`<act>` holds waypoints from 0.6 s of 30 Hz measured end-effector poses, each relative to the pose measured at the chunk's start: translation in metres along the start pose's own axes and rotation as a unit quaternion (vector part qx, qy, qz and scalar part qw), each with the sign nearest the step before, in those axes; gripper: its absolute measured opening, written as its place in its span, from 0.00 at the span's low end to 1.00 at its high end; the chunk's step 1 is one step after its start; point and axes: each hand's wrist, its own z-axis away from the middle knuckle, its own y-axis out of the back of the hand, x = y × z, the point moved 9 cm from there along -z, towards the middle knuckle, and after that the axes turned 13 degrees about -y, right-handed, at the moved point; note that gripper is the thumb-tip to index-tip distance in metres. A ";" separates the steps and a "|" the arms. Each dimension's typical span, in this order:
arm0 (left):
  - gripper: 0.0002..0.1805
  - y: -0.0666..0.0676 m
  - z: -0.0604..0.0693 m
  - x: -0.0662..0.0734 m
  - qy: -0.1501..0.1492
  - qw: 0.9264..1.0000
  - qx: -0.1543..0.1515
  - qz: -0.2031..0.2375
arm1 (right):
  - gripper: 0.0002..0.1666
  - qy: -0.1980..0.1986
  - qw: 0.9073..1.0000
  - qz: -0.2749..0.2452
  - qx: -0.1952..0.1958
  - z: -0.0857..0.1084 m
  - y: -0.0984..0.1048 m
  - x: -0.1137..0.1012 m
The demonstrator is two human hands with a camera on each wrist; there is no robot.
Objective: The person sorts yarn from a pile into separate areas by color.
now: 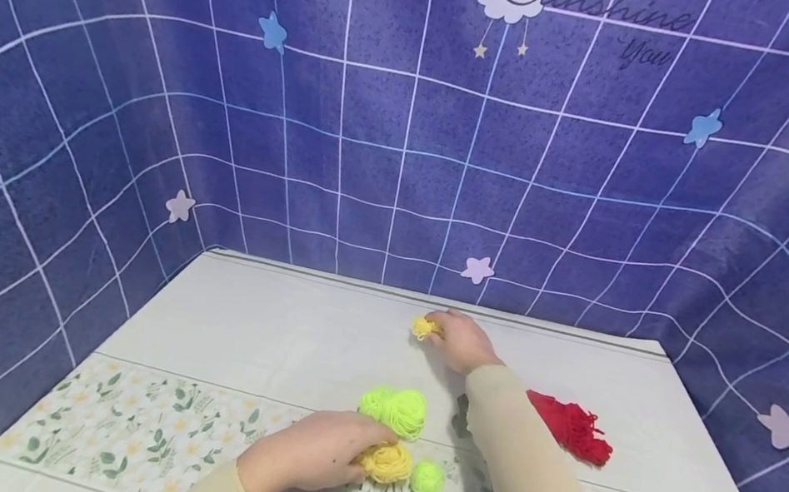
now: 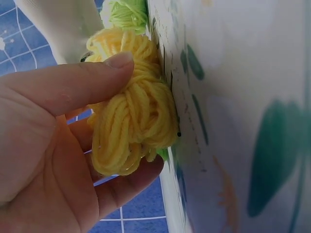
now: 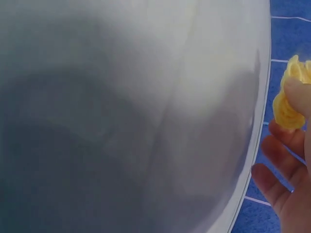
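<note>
My left hand [image 1: 328, 449] holds a yellow yarn skein [image 1: 388, 463] near the front of the table. In the left wrist view the thumb presses on the skein's narrow middle [image 2: 141, 97], with fingers behind it. Toward the back of the table, my right hand [image 1: 462, 342] pinches a smaller pale-yellow yarn bundle [image 1: 422, 328]. The right wrist view shows the thumb on that bundle [image 3: 289, 104], its other fingers spread below. Just behind the left hand's skein lies a neon-green yarn skein [image 1: 396, 411], and a small green yarn ball [image 1: 427, 481] sits to its right.
Red yarn [image 1: 572, 427] lies to the right, partly behind my right forearm. A dark item [image 1: 461, 417], mostly hidden, shows beside that sleeve. The white table [image 1: 263, 320] has a floral strip in front, and a blue gridded curtain [image 1: 377, 151] stands behind and at both sides.
</note>
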 end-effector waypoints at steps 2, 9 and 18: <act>0.28 0.000 0.000 0.000 0.000 1.000 -0.001 -0.001 | 0.25 -0.003 1.000 -0.002 0.000 -0.001 -0.002 -0.001; 0.28 -0.002 -0.002 0.000 -0.008 1.000 -0.003 -0.008 | 0.25 -0.015 1.000 0.010 -0.015 0.000 -0.008 0.004; 0.29 -0.002 -0.001 -0.001 0.007 1.000 -0.006 -0.003 | 0.36 -0.020 0.999 0.022 -0.038 0.003 -0.005 0.014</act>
